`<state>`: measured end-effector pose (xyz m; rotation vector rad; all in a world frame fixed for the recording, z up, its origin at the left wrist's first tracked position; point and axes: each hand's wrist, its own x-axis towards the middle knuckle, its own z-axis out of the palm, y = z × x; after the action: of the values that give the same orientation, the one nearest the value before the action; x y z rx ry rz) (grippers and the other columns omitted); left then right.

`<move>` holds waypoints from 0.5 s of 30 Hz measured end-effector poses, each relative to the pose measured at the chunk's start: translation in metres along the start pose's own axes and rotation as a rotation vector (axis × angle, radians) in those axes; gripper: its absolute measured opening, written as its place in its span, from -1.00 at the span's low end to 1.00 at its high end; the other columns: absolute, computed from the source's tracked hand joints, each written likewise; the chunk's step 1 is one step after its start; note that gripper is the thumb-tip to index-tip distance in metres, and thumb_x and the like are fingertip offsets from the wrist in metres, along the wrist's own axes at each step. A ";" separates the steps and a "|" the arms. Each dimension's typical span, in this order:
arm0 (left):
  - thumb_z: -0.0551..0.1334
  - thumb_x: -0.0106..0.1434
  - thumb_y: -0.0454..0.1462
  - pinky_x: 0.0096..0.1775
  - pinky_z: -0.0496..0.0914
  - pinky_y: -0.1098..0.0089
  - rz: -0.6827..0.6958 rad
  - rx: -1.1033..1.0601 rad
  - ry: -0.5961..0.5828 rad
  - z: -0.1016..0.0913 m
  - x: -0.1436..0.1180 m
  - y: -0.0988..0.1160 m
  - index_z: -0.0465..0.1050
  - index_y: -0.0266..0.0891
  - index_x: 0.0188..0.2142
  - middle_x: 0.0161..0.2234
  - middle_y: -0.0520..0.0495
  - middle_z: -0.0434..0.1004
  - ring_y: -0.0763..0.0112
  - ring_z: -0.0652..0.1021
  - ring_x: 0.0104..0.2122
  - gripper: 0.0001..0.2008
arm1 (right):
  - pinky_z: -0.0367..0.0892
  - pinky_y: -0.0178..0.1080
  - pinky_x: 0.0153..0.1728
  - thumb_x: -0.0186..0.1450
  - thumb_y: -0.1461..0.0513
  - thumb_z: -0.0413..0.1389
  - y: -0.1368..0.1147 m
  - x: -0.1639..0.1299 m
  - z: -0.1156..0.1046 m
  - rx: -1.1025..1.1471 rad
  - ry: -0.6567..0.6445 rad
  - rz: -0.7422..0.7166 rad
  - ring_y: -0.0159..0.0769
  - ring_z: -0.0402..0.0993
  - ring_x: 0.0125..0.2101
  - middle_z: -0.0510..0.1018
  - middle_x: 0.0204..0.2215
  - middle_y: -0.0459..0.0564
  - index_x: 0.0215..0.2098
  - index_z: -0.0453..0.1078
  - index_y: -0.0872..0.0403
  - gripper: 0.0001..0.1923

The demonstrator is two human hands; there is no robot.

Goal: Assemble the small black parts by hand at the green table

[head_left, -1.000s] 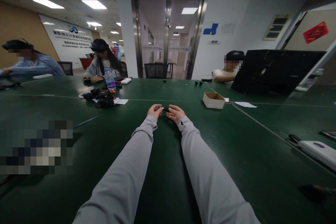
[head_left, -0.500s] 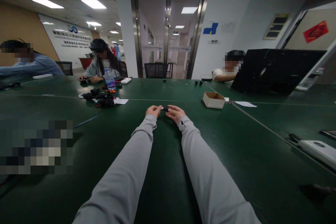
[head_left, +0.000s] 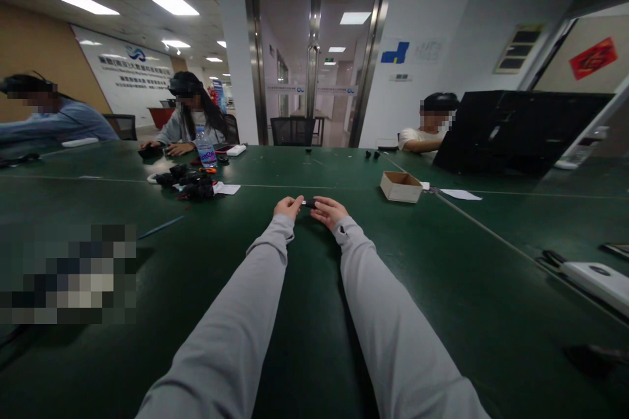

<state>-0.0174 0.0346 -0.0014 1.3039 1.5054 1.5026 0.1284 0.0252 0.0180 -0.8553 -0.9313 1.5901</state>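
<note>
Both my arms reach forward over the green table (head_left: pixel 304 314). Between my hands is a small dark cylindrical piece with a silvery end (head_left: pixel 308 203), too small to name more exactly. My left hand (head_left: pixel 289 207) pinches its silvery left end between thumb and fingers. At the dark right end, my right hand (head_left: pixel 330 211) grips it with thumb and forefinger, the other fingers curled below. The piece lies roughly level, just above the tabletop.
An open cardboard box (head_left: pixel 400 188) stands right of my hands. To the left lie a heap of black items (head_left: pixel 189 182) and a water bottle (head_left: pixel 205 149). A black monitor (head_left: pixel 515 131) and a white device (head_left: pixel 597 285) are at right. Several people sit around the table.
My hands and the small piece stay almost in place. Across the table, the co-worker near the bottle has shifted a hand and the dark object in it slightly to the left.
</note>
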 end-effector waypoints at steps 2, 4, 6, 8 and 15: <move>0.23 -0.02 -0.08 -0.59 0.17 0.51 -0.012 -0.058 -0.007 0.002 -0.001 0.001 0.28 -0.24 -0.67 -0.73 0.08 0.28 0.56 0.28 -0.70 -0.69 | 0.45 -0.31 -0.43 0.07 0.42 0.15 0.000 0.000 0.001 -0.002 0.014 0.004 -0.40 0.46 -0.55 0.49 -0.57 -0.06 -0.35 0.36 0.14 -0.83; 0.26 -0.03 -0.11 -0.60 0.18 0.51 -0.027 -0.131 -0.025 0.003 -0.003 0.004 0.27 -0.25 -0.65 -0.74 0.09 0.27 0.57 0.27 -0.71 -0.71 | 0.44 -0.32 -0.47 0.08 0.39 0.16 0.000 0.001 0.001 -0.004 0.035 0.007 -0.41 0.45 -0.58 0.48 -0.60 -0.07 -0.38 0.35 0.15 -0.87; 0.29 -0.07 -0.15 -0.61 0.20 0.51 -0.029 -0.195 -0.054 0.004 -0.005 0.007 0.29 -0.26 -0.62 -0.71 0.08 0.30 0.57 0.28 -0.69 -0.74 | 0.43 -0.34 -0.51 0.08 0.36 0.17 0.000 0.002 0.001 -0.005 0.057 0.005 -0.41 0.43 -0.61 0.46 -0.62 -0.07 -0.40 0.34 0.15 -0.89; 0.32 -0.11 -0.18 -0.59 0.23 0.52 -0.008 -0.234 -0.086 0.003 -0.007 0.009 0.36 -0.27 -0.56 -0.65 0.05 0.36 0.56 0.34 -0.64 -0.78 | 0.41 -0.36 -0.55 0.08 0.32 0.19 0.001 0.003 0.001 -0.005 0.077 -0.002 -0.41 0.42 -0.62 0.43 -0.65 -0.08 -0.43 0.32 0.15 -0.89; 0.33 -0.16 -0.33 -0.41 0.36 0.47 0.063 -0.312 -0.196 -0.003 -0.005 0.007 0.45 -0.27 -0.40 -0.40 -0.08 0.50 0.46 0.47 -0.43 -0.76 | 0.38 -0.38 -0.61 0.08 0.24 0.21 0.005 0.006 0.000 -0.010 0.096 -0.016 -0.40 0.41 -0.64 0.35 -0.74 -0.12 -0.49 0.25 0.14 -0.80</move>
<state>-0.0173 0.0275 0.0045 1.2773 1.0665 1.5284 0.1255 0.0308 0.0130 -0.9209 -0.8767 1.5185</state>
